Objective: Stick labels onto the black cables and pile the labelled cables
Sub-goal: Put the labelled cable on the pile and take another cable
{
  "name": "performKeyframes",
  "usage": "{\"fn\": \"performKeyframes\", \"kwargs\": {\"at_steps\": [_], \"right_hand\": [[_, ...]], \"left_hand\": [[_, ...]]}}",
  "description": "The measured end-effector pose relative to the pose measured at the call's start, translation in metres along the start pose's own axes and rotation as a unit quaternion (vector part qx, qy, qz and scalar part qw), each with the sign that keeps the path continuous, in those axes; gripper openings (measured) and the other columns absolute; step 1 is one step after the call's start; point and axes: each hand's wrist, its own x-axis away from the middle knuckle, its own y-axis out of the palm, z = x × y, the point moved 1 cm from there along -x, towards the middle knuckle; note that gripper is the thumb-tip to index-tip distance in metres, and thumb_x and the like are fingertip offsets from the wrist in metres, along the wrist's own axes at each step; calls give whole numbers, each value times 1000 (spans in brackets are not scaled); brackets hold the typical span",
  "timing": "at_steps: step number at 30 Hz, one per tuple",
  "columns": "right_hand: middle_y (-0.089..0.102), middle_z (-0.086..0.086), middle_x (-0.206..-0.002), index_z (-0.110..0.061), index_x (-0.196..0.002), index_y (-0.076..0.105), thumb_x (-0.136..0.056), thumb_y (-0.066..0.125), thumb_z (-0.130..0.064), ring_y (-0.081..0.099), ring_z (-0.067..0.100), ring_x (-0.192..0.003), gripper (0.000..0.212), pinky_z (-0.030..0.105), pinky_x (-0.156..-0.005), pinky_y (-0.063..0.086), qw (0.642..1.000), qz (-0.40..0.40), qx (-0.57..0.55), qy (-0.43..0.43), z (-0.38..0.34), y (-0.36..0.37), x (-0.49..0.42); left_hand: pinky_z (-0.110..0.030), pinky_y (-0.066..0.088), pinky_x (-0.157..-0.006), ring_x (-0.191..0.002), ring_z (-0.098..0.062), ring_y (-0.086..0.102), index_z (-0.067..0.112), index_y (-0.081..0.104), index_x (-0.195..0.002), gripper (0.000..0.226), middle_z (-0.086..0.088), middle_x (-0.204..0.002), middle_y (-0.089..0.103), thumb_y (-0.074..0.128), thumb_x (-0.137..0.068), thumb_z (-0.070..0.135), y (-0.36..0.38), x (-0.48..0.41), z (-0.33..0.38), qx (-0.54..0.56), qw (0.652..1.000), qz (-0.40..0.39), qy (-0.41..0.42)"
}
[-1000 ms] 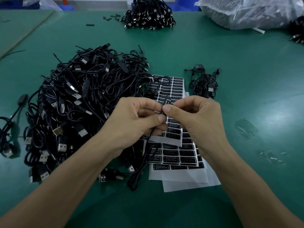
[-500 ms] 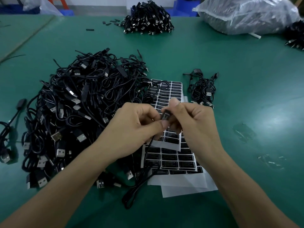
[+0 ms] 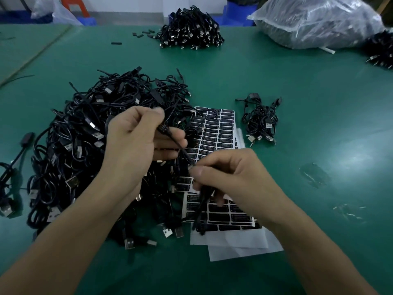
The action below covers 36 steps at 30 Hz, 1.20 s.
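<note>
My left hand (image 3: 136, 145) pinches the connector end of a black cable (image 3: 177, 144) between thumb and fingers, above the big heap of black USB cables (image 3: 85, 135). My right hand (image 3: 229, 177) grips the same cable lower down, and the rest of it hangs in a loop over the label sheets (image 3: 219, 128). The sheets carry rows of black labels and lie stacked on white backing paper. A small pile of cables (image 3: 260, 120) lies to the right of the sheets.
At the far edge of the green table (image 3: 297, 103) sit another cable pile (image 3: 189, 33) and a clear plastic bag (image 3: 314, 22) of cables. More cables (image 3: 382, 50) lie far right. Loose cables (image 3: 8, 184) trail at the left edge.
The hands have drawn apart: my left hand rose and moved left with the connector end, my right hand slid down along the cable toward me.
</note>
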Motion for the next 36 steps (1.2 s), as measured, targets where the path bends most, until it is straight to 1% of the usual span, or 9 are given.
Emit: {"fn": "performKeyframes", "kwargs": {"at_steps": [6,12,15,18,21,24,28,32,36], "right_hand": [[63,-7,-57,-24,-69,76,-88,72,-17,51,2,-49,20,14,-45,41,978,210,-11,14,-8,-50,-12],[63,-2,-58,-14,-72,74,-85,66,-25,49,17,-53,18,28,-52,41,887,407,212,48,-8,-114,-53],[71,17,-86,0,-97,73,-89,66,-25,53,30,-62,27,32,-60,48,869,400,277,88,-4,-127,-72],[64,17,-121,-9,-132,62,-93,64,-35,62,27,-92,47,32,-84,47,858,395,309,111,-3,-128,-76],[62,15,-128,-14,-130,62,-93,59,-33,55,34,-119,41,38,-104,43,833,388,391,47,-4,-112,-73],[69,7,-109,-19,-109,73,-92,59,-28,64,23,-96,23,28,-89,49,847,335,413,-21,-6,-80,-68],[67,-17,-80,-25,-89,72,-94,64,-25,62,-4,-70,9,5,-59,43,905,262,331,-51,-5,-37,-56],[64,-17,-62,-29,-84,72,-93,65,-28,54,-5,-51,11,6,-48,39,950,178,255,-11,-1,-15,-47],[71,-3,-70,-29,-78,70,-96,62,-39,58,8,-53,22,27,-45,46,973,127,189,29,-3,0,-42]], "left_hand": [[-28,57,-52,-71,-26,76,11,64,-88,33,-11,-79,77,48,-106,33,-9,-7,1,59,996,47,-37],[-18,41,-37,-44,-7,57,16,62,-80,22,4,-64,69,57,-101,20,-12,-8,2,-68,996,58,19],[-16,39,-38,-40,-4,52,17,64,-82,20,6,-68,71,59,-100,22,-13,-10,-1,-156,985,59,53],[-14,42,-40,-38,-5,53,20,65,-82,14,7,-72,72,64,-96,24,-13,-10,-4,-222,972,37,70],[-14,46,-41,-41,-7,59,27,64,-80,13,9,-72,71,71,-91,29,-13,-8,-6,-298,951,16,86],[-31,54,-53,-56,-5,63,36,56,-84,23,17,-73,69,72,-84,53,-11,-3,-10,-434,897,-9,87],[-30,42,-59,-74,-11,62,40,38,-95,41,20,-81,62,68,-82,64,-2,2,-17,-594,796,-26,110],[-31,47,-61,-76,-12,64,38,43,-96,35,19,-78,62,74,-82,42,-3,2,-13,-558,822,-8,118],[-32,55,-59,-63,-2,63,35,53,-85,28,18,-68,67,77,-71,38,-7,2,4,-440,887,11,139]]}}
